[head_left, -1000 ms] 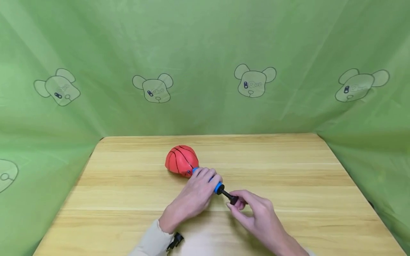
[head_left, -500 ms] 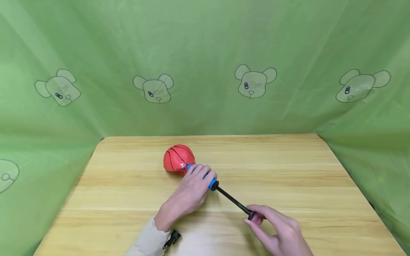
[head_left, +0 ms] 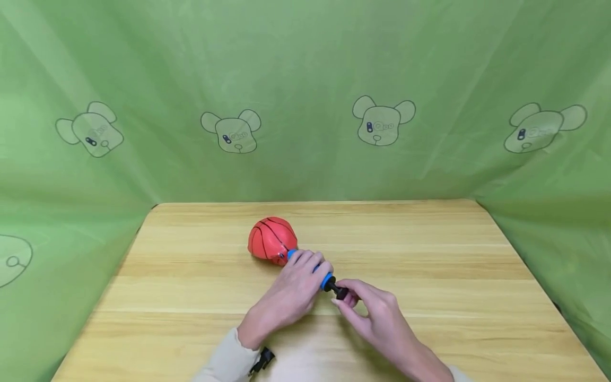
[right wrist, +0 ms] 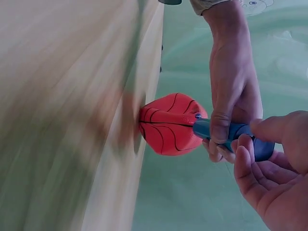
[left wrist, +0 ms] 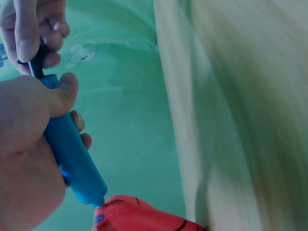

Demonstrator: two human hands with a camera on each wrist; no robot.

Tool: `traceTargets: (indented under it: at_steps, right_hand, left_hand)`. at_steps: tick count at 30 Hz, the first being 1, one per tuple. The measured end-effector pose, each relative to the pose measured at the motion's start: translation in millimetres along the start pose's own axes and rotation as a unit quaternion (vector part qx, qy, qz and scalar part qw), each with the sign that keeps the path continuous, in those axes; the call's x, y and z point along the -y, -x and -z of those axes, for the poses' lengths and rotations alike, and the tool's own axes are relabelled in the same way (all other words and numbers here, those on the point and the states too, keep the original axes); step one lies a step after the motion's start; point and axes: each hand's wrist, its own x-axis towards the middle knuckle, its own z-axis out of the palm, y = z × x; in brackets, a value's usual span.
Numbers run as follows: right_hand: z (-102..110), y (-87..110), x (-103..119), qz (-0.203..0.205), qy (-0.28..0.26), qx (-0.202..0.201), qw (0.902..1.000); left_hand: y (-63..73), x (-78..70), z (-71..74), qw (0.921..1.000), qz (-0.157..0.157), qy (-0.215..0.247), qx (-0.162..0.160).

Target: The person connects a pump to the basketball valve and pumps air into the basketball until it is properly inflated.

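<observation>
A red toy basketball (head_left: 271,239) with black lines, partly caved in, lies on the wooden table. The nozzle end of a blue hand pump (left wrist: 74,159) meets the ball beside a small blue spot. Around the pump's barrel curl the fingers of my left hand (head_left: 293,289). My right hand (head_left: 382,318) pinches the black handle (head_left: 341,293) between thumb and fingers, and only a short piece of the black rod shows. In the right wrist view the ball (right wrist: 173,124) has creases and a dent near the pump's tip.
The wooden table (head_left: 429,254) reaches back to a green curtain (head_left: 305,159) printed with bear heads. A black buckle-like piece (head_left: 262,361) sits at my left sleeve.
My right hand first drew the handle out toward the lower right, then pushed it back in toward the barrel. The left hand and ball shifted slightly left and back again.
</observation>
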Motion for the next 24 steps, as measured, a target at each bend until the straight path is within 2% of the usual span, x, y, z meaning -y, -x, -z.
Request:
traceTargets:
  at_steps: [4,10,13,17,24]
  right_hand:
    - [11,6.0,7,-0.003,0.010,-0.008,0.9999]
    - [43,24.6,28,0.022,0.051,-0.069,0.9960]
    - [50,29.8,34,0.028,0.056,-0.081,0.9948]
    - [45,26.9,27,0.020,0.042,-0.054,0.9975]
    - [16,12.4,5,-0.005,-0.008,-0.011,0.9999]
  left_hand:
    - [0.7,2.6,-3.3,0.9999,-0.003,0.002,-0.012]
    - [0.7,7.4,0.6,0.9998,0.005,0.015,-0.012]
    - [-0.1,5.8,2.3,0.9999,0.004,0.014,-0.008]
    - [-0.8,1.8,1.7,1.0000,0.004,0.004,-0.006]
    - [-0.5,-5.7,-3.0,1.0000,0.001,0.002,0.002]
